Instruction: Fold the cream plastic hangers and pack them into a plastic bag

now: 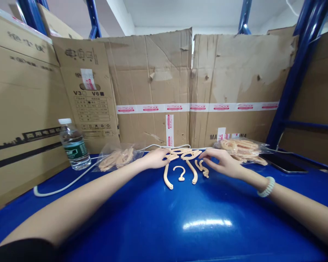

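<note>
Several beige, hook-shaped plastic pieces (183, 165) lie loose on the blue shelf surface (164, 218) between my hands. My left hand (156, 158) rests beside them with its fingers closed on the top of one curved piece. My right hand (221, 163) hovers over the right side of the cluster, fingers spread and touching a small piece. A white bead bracelet (266, 187) sits on my right wrist.
Clear bags of the same beige pieces lie at the left (117, 158) and right (243, 148). A water bottle (73, 145) stands far left, a white cable (62, 186) snakes past it. A dark phone (284, 163) lies at right. Cardboard boxes (153, 87) wall the back.
</note>
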A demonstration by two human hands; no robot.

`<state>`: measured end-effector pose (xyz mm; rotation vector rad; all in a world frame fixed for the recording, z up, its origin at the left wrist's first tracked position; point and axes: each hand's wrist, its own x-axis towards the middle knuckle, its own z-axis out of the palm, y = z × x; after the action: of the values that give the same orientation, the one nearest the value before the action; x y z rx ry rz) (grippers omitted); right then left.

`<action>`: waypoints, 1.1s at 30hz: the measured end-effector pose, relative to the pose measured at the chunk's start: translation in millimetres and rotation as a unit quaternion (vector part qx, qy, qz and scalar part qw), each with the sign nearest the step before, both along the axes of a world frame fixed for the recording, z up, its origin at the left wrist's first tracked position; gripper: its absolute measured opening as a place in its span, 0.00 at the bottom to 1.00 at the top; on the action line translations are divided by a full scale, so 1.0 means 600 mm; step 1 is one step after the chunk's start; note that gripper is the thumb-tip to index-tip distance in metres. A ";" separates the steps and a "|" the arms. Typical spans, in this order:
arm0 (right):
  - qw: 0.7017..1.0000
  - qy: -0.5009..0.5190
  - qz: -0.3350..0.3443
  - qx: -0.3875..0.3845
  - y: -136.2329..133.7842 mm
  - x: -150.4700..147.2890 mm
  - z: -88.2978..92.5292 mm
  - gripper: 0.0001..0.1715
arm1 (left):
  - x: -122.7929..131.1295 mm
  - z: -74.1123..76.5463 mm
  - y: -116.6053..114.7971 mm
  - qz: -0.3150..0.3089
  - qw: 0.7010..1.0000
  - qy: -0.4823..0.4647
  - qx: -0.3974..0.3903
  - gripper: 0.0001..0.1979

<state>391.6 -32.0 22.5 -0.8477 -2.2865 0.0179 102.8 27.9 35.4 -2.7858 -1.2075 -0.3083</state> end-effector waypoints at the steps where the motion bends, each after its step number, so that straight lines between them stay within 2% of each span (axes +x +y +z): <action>1: 1.000 0.002 0.006 0.002 -0.002 -0.002 -0.003 0.10 | 0.008 -0.002 0.015 0.012 1.000 0.014 -0.008 0.16; 6: 1.000 -0.006 0.028 0.012 -0.010 -0.007 -0.016 0.10 | 0.029 -0.015 0.053 0.055 0.997 0.048 -0.025 0.14; 12: 0.995 0.055 -0.003 0.085 -0.020 -0.020 -0.018 0.09 | 0.021 -0.011 0.066 0.025 0.998 0.049 -0.019 0.14; 16: 0.989 0.105 -0.036 0.097 -0.032 -0.032 -0.012 0.09 | 0.017 0.006 0.049 -0.005 0.999 0.002 0.033 0.14; 18: 0.987 0.138 -0.063 0.052 -0.040 -0.041 -0.005 0.09 | 0.018 0.019 0.019 -0.018 0.997 -0.031 0.064 0.13; 20: 0.984 0.158 -0.076 -0.015 -0.052 -0.055 0.005 0.12 | 0.020 0.030 -0.027 -0.035 0.993 -0.065 0.087 0.13; 22: 0.980 0.155 -0.050 -0.118 -0.066 -0.072 0.013 0.18 | 0.022 0.033 -0.082 -0.064 0.989 -0.090 0.096 0.14; 23: 0.971 0.152 -0.026 -0.184 -0.073 -0.082 0.016 0.21 | 0.022 0.031 -0.108 -0.105 0.985 -0.105 0.091 0.14; 25: 0.932 0.166 0.027 -0.322 -0.086 -0.101 0.015 0.25 | 0.020 0.020 -0.156 -0.136 0.980 -0.115 0.088 0.16; 27: 0.882 0.205 0.066 -0.419 -0.097 -0.116 0.006 0.24 | 0.016 0.003 -0.189 -0.149 0.978 -0.125 0.075 0.15; 28: 0.863 0.226 0.078 -0.444 -0.102 -0.122 0.000 0.23 | 0.014 -0.006 -0.199 -0.159 0.976 -0.130 0.071 0.16; 30: 0.849 0.260 0.095 -0.451 -0.109 -0.128 -0.013 0.22 | 0.009 -0.023 -0.212 -0.170 0.970 -0.155 0.079 0.17; 33: 0.859 0.277 0.093 -0.420 -0.115 -0.128 -0.026 0.19 | 0.002 -0.042 -0.218 -0.164 0.960 -0.207 0.090 0.17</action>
<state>315.0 -101.1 7.2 -0.8627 -1.7399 1.2595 103.8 -102.7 10.3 -2.8293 -0.7110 -1.0153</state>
